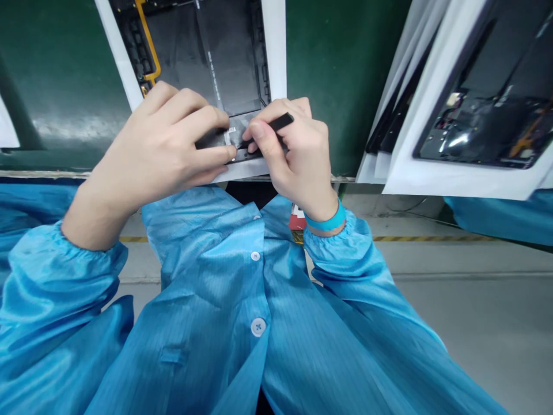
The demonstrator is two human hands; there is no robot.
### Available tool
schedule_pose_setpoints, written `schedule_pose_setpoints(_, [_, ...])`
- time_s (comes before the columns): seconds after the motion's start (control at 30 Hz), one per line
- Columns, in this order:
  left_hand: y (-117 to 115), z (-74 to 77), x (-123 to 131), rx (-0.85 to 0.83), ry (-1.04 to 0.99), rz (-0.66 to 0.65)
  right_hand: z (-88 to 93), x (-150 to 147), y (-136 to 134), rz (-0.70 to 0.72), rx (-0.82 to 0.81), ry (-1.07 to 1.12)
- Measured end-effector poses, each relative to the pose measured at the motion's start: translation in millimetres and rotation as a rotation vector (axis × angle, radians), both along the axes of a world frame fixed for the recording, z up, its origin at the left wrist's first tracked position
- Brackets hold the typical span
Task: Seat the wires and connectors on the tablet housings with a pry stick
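left hand (151, 150) curled, fingertips gripping a thin black strip (216, 138) on a dark, flat open device panel (203, 52); right hand (298, 155) pinches a slim black stick (280, 122) against that strip. a slip of the stick could scratch the panel or snag the yellow cable (149, 40) near it, above the green mat (345, 86).

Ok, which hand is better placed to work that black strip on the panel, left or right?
Probably right: the right hand already grips the black tool, its tip at the black strip, while the left hand has its fingers on the strip.
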State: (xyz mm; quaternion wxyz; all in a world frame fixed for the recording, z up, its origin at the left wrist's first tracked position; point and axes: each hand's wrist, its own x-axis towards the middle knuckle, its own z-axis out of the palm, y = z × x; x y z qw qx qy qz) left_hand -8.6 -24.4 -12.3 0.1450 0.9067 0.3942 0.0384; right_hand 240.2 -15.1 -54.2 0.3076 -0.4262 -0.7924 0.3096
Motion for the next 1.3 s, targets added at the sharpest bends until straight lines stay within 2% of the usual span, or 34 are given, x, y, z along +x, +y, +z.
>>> schedule_pose_setpoints(0.1, [-2.9,-7.0,-4.7,0.141,0.034,-0.047,0.5,-2.3,4.3,0.045,0.085,-0.046])
schedule_pose_setpoints(0.27, [-8.9,-20.0,-7.5,0.164,-0.062,-0.017,5.5,0.1,18.7,0.136,0.082,-0.047])
schedule_pose_setpoints(0.37, [-11.9,-24.4,-9.1,0.167,-0.114,-0.006,6.4,3.1,25.3,0.121,0.065,-0.06])
schedule_pose_setpoints(0.6, [-12.9,-22.1,-10.7,0.16,-0.035,-0.036,10.5,3.3,22.1,-0.098,0.045,-0.065])
schedule_pose_setpoints(0.83, [-14.9,-29.4,-8.8,0.245,-0.039,-0.058,-0.7,6.7,20.5,-0.187,0.03,0.059])
schedule_pose_setpoints(0.93, [-16.7,-29.5,-8.9,0.222,-0.023,-0.03,-4.4,11.6,20.5,-0.198,0.016,0.085])
schedule_pose_setpoints(1.17, [-20.1,-17.0,-6.2,0.108,0.013,0.042,-3.1,13.8,13.4,-0.149,0.008,0.162])
schedule_pose_setpoints(1.3, [-19.3,-18.2,-5.2,0.069,-0.033,0.072,-2.8,9.5,6.1,-0.118,-0.052,0.2])
